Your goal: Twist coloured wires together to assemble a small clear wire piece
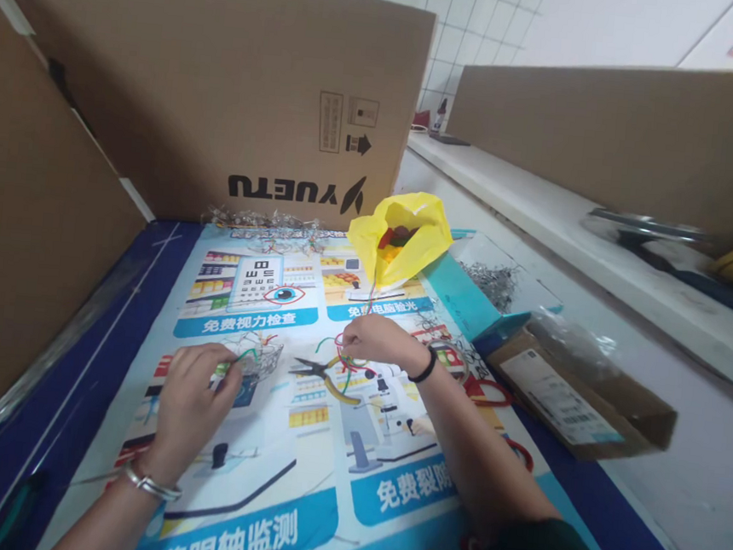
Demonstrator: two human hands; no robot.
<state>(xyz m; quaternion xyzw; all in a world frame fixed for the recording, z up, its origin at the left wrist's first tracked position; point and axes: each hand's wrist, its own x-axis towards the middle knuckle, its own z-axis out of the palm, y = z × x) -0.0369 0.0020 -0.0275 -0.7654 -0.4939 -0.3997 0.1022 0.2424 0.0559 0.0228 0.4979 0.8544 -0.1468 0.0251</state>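
My left hand (198,393) is closed over the left part of the sheet, its thumb and fingers pinched on a thin green wire (249,353). Just beyond its fingertips lies a tangle of fine silvery wire (266,359). My right hand (377,341) is closed in a pinch, and a thin reddish wire (372,297) runs up from it towards a yellow bag (400,256). Several red and green wire pieces (347,379) lie under and beside this hand. Between the hands rest pliers with yellow handles (320,369), jaws apart and pointing left.
A printed sheet (321,425) covers the table. Large cardboard panels (229,83) stand behind and left. On the right sit a teal box (465,288) with fine metal bits and a brown carton (580,396). Wire scraps (274,224) line the back, and red-handled scissors (488,393) lie rightward.
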